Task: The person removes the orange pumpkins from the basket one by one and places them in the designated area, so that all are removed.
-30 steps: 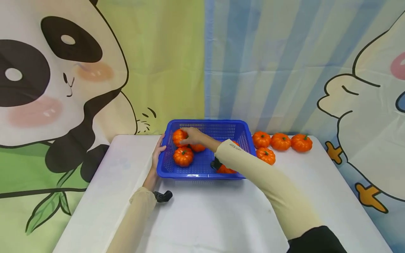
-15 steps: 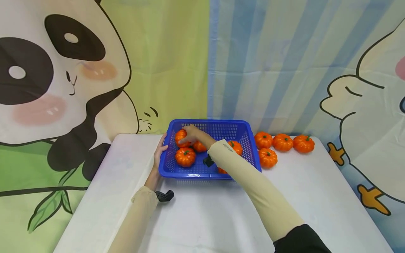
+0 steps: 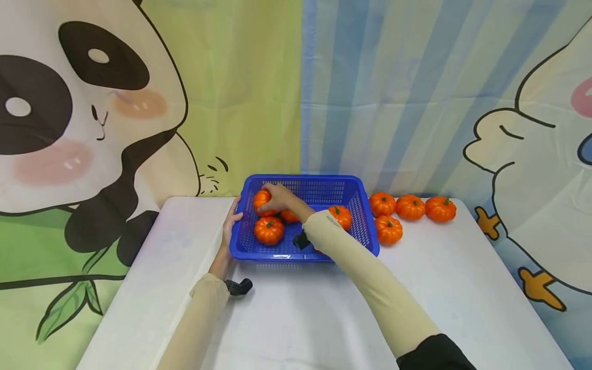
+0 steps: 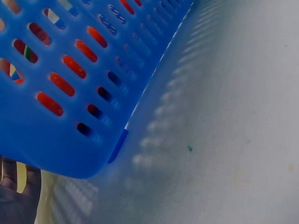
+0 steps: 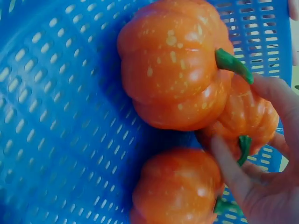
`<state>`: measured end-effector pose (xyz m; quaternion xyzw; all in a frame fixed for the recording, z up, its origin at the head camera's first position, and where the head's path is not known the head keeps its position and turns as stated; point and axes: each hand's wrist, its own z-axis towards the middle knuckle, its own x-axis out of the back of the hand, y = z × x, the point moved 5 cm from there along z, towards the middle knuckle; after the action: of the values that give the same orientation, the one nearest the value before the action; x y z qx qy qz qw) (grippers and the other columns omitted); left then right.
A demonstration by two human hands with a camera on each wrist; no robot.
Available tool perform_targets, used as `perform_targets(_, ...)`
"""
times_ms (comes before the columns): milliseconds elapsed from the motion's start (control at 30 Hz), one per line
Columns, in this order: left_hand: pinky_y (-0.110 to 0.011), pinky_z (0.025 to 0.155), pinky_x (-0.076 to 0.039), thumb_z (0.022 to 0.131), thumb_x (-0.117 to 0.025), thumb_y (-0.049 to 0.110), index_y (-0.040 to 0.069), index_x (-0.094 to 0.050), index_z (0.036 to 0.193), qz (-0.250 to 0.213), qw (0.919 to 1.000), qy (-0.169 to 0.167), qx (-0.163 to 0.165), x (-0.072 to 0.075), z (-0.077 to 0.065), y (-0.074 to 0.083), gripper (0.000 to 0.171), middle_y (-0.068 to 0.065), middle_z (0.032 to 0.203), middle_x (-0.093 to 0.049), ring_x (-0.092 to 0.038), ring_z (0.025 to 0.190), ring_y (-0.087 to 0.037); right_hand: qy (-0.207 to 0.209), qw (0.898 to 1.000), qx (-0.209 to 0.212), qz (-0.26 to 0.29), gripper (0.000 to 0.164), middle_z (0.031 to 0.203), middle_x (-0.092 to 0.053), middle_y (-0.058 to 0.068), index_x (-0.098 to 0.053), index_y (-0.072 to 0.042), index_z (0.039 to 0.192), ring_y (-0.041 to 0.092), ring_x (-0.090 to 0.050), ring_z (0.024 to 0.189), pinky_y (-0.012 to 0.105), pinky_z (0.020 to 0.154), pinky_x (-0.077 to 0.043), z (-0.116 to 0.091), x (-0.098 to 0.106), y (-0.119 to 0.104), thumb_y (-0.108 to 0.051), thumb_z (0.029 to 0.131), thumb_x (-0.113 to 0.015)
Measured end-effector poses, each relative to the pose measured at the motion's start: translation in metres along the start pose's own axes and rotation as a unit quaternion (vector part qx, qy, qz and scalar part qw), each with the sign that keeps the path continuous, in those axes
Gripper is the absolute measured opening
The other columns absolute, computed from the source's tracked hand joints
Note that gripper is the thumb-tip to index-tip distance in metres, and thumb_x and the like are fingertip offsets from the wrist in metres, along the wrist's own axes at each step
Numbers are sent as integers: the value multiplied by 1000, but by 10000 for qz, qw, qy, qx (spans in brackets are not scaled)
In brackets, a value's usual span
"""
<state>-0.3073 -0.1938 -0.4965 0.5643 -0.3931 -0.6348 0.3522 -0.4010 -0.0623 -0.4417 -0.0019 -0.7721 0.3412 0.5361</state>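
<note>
A blue plastic basket [image 3: 305, 254] with slotted walls stands on the white table, with several glossy orange pumpkins inside. My right hand [image 3: 277, 199] reaches into its back left corner and grips a small pumpkin [image 3: 261, 201]. In the right wrist view, thumb and fingers lie around that pumpkin [image 5: 247, 114], near its green stem. Two more pumpkins [image 5: 175, 65] sit close beside it. My left hand [image 3: 228, 226] rests against the basket's left side, fingers extended along the outside and thumb at the rim. The left wrist view shows part of this hand [image 4: 21, 200] beneath the basket's corner.
Right of the basket, several pumpkins [image 3: 410, 207] lie on the table [image 3: 296, 318], the nearest [image 3: 388, 229] close to the basket wall. Inside, another pumpkin [image 3: 340, 217] sits at the right, partly behind my right sleeve [image 3: 365, 267]. A printed curtain [image 3: 259, 103] hangs behind.
My right forearm has shifted left and lower, uncovering the pumpkin at the basket's right. The right hand stays at the back left pumpkin; the left hand keeps its place on the basket.
</note>
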Motion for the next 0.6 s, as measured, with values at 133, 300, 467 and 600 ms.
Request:
perform_targets(133, -51, 123, -14, 99, -15, 8, 24, -10, 157, -12, 10000, 10, 30, -1, -1, 0, 60, -3, 166, -6, -17, 150, -30, 259, 9994, 232, 42, 71, 136, -55, 10, -43, -14, 142, 31, -45, 130, 46, 107, -44, -6, 3, -5, -40, 83, -72)
perform_targets(300, -48, 124, -12, 99, -14, 7, 23, -10, 157, -44, 10000, -38, 33, -3, -1, -2, 61, -2, 166, -5, -14, 151, -28, 750, 9942, 435, 629, 71, 128, -53, 13, -46, -16, 140, 27, -49, 114, 41, 94, -52, -30, 15, -8, -42, 81, -73)
perform_targets(467, -46, 125, -9, 99, -14, 6, 22, -10, 157, -65, 10000, -11, -24, -1, 0, -1, 60, -3, 166, -4, -9, 152, -27, 1111, 9840, 577, 1266, 72, 126, -47, 14, -47, -24, 141, 26, -50, 108, 39, 85, -52, -85, 36, -7, -41, 78, -77)
perform_targets(600, -46, 125, -8, 99, -15, 6, 21, -11, 157, -61, 9999, 96, -126, 1, 0, 1, 60, -4, 166, -5, -9, 152, -27, 1203, 9764, 672, 1664, 73, 122, -44, 13, -48, -26, 142, 27, -50, 108, 38, 82, -52, -143, 44, 2, -35, 77, -79)
